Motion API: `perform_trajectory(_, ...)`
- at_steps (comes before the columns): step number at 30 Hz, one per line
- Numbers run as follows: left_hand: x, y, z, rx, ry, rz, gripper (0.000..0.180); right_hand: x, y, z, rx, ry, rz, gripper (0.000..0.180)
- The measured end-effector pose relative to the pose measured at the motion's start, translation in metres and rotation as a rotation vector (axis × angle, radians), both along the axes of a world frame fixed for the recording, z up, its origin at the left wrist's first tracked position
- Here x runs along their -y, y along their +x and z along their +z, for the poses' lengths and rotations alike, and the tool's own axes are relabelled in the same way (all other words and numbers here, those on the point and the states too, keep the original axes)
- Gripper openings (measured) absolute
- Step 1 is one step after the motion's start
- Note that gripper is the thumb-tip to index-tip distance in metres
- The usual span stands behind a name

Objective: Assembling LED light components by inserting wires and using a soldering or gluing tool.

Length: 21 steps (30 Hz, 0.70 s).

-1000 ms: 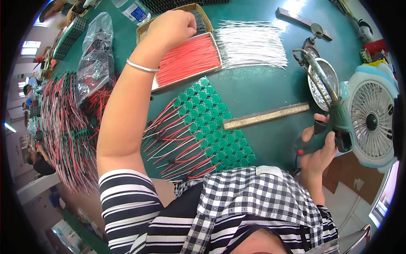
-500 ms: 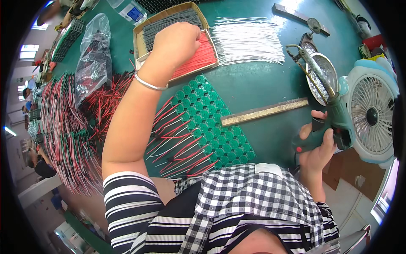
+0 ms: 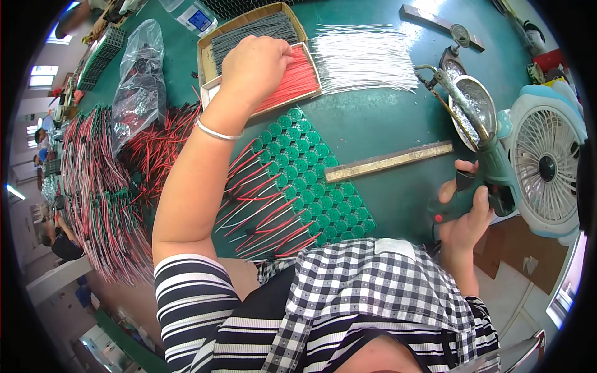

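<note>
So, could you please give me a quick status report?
Left hand over thin red wires, grip unclear. Right hand holding dark green soldering gun. Narrow brown bar lying partly over green circuit-board panel.

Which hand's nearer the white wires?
Left. The left hand is at the red wires, left of the white wires; the right hand is farther off, to their lower right, holding the soldering gun.

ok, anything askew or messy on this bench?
The bar lies slanted, one end over the green circuit-board panel, perhaps deliberately. Farther left, loose red wires sprawl in a jumble, unlike the aligned white wires.
</note>
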State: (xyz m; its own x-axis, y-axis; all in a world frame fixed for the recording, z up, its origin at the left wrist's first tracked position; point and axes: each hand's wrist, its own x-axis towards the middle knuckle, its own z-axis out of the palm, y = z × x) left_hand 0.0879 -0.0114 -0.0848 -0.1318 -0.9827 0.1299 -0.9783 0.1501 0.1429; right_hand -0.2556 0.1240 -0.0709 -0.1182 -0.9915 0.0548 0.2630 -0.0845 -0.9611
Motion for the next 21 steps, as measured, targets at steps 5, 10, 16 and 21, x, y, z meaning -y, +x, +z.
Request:
perform_trajectory(5, 0.001, -0.004, 0.009, -0.068, 0.101, 0.102, 0.016, 0.001, 0.002, 0.0, -0.004, -0.002, -0.006, 0.039)
perform_trajectory(10, 0.003, 0.003, 0.004, -0.182, 0.028, 0.041, 0.017, 0.001, 0.001, 0.0, -0.015, 0.012, -0.011, 0.038)
perform_trajectory(16, 0.002, 0.001, -0.007, -0.116, -0.049, -0.081, 0.016, 0.001, 0.002, -0.001, -0.004, 0.034, -0.019, 0.037)
perform_trajectory(21, 0.001, 0.005, -0.01, -0.059, -0.065, -0.13, 0.015, 0.002, 0.001, -0.002, -0.012, 0.03, -0.006, 0.038)
